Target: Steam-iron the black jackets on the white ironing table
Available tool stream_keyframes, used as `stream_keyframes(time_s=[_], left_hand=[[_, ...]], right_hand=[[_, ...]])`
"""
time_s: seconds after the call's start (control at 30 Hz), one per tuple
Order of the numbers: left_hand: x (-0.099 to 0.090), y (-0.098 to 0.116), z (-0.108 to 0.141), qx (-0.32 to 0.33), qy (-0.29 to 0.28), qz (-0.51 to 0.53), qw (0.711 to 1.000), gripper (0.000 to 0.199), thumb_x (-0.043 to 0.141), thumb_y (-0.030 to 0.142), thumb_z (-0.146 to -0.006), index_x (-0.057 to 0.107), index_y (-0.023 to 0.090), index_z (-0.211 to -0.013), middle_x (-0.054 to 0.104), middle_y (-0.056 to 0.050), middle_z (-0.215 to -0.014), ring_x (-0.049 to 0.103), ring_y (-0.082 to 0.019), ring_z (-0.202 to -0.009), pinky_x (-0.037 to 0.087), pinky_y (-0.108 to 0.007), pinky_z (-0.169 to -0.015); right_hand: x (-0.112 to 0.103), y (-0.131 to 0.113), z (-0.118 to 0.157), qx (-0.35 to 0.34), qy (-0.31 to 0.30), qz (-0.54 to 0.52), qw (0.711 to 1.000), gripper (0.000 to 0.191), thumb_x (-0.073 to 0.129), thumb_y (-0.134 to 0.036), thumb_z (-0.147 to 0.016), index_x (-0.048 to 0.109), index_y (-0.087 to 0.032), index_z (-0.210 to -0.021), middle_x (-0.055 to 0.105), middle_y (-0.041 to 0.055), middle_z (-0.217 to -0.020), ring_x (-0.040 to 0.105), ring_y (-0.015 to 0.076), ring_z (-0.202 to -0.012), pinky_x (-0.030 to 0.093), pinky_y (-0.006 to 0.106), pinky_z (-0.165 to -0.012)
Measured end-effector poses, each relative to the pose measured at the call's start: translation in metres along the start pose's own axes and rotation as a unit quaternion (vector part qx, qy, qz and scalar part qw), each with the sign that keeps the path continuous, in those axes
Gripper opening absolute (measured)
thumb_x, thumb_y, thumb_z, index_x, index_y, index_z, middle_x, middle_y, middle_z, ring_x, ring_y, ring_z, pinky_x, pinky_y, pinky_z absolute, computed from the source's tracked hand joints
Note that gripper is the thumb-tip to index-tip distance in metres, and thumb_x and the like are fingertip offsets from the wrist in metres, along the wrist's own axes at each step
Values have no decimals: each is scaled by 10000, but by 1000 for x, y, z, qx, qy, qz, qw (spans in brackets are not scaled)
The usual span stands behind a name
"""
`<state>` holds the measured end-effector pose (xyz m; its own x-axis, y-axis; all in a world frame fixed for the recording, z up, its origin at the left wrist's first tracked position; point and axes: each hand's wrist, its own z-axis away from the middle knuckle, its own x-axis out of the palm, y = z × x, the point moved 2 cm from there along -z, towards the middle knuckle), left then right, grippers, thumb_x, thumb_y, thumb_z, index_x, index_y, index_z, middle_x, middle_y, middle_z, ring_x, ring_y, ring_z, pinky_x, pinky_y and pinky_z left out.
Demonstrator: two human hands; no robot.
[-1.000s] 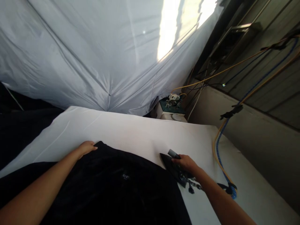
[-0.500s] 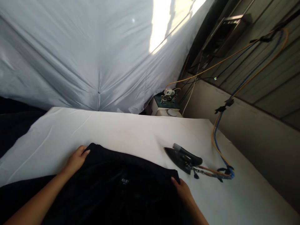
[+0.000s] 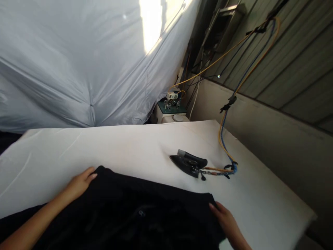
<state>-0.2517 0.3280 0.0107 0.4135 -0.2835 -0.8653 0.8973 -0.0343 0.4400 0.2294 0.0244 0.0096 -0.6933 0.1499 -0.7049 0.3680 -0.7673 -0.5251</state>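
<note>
A black garment (image 3: pixel 145 205) with a small light label lies across the near part of a white-covered table (image 3: pixel 130 149). At its upper left corner, my left hand (image 3: pixel 83 180) has its fingers closed on the edge. My right hand (image 3: pixel 223 215) grips the upper right corner. The garment's top edge is stretched between the two hands. Beyond the right part of that edge, an iron (image 3: pixel 188 164) with a black handle rests on the table, touched by neither hand.
Blue and orange hoses (image 3: pixel 222 133) run from the iron up to the right. Behind the table stands a green-topped machine (image 3: pixel 171 107). A silvery sheet (image 3: pixel 65 69) hangs at the back; a low wall (image 3: pixel 265 114) borders the right side.
The view has shifted, so the iron and machine appear further left. My right hand is further from my left, and the garment's top edge looks straighter and more widely spread.
</note>
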Motion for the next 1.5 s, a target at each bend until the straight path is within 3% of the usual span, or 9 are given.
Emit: stream_keyframes(time_s=[0.23, 0.47, 0.6, 0.73, 0.83, 0.9, 1.0, 1.27, 1.5], left_hand=[[17, 53, -42, -81, -22, -91, 992, 411, 190, 369, -835, 521, 220, -1027, 646, -167, -907, 613, -336, -794, 449, -424, -641], [8, 59, -27, -93, -12, -130, 987, 352, 218, 301, -848, 517, 179, -989, 623, -161, -941, 599, -312, -842, 445, -401, -654], [23, 109, 2, 32, 92, -163, 982, 317, 338, 235, -810, 537, 125, -1030, 570, -179, -1049, 512, -322, -1009, 402, -445, -826], [80, 196, 63, 246, -81, -28, 965, 313, 348, 286, -832, 631, 206, -939, 617, -88, -1026, 531, -213, -1005, 386, -366, -928], [124, 230, 100, 197, -185, -76, 960, 656, 605, 403, -660, 396, 387, -1281, 269, -34, -1446, 136, -406, -1312, 151, -684, -965], [144, 232, 112, 143, -231, -142, 952, 1029, 741, 359, -467, 182, 495, -1320, -52, 27, -1498, -190, -481, -1259, -28, -793, -837], [153, 222, 115, 112, -247, -190, 944, 1145, 781, 330, -377, 137, 521, -1304, -198, 11, -1467, -340, -457, -1172, -153, -778, -766], [133, 239, 137, 100, -277, -173, 940, 1082, 689, 147, -495, 78, 466, -1328, -207, 1, -1454, -299, -438, -1194, -94, -782, -820], [136, 240, 145, 89, -253, -143, 953, 903, 533, 17, -554, 291, 525, -1261, -131, 35, -1471, -257, -421, -1213, -60, -761, -865]], right_hand=[[45, -49, -11, 47, 118, 278, 952, 292, 361, -321, -855, 545, -184, -1035, 640, 143, -1034, 590, 286, -977, 446, 380, -755], [31, -53, -36, 32, 87, 176, 980, 322, 305, -384, -886, 531, -184, -998, 666, 114, -936, 618, 238, -902, 429, 307, -706], [33, -55, -41, 17, 125, 192, 973, 228, 357, -302, -863, 537, -197, -957, 662, 96, -942, 607, 221, -896, 419, 291, -691], [29, -58, -42, 19, 105, 217, 970, 249, 385, -353, -856, 559, -209, -959, 666, 92, -912, 607, 238, -868, 417, 315, -670], [27, -57, -42, 8, 143, 238, 961, 233, 401, -350, -860, 580, -204, -889, 664, 83, -872, 594, 234, -866, 409, 317, -669], [30, -53, -40, 0, 191, 256, 948, 244, 379, -325, -874, 579, -186, -897, 652, 99, -910, 571, 246, -906, 404, 339, -694], [38, -48, -34, -23, 248, 286, 925, 269, 334, -287, -893, 570, -161, -921, 624, 126, -972, 543, 260, -942, 391, 374, -726], [24, -48, -46, -71, 158, 304, 937, 262, 371, -324, -882, 574, -160, -907, 635, 122, -921, 550, 272, -916, 393, 391, -715], [9, -48, -46, -110, 157, 278, 941, 245, 381, -294, -872, 569, -161, -953, 607, 130, -978, 534, 277, -929, 401, 387, -737]])
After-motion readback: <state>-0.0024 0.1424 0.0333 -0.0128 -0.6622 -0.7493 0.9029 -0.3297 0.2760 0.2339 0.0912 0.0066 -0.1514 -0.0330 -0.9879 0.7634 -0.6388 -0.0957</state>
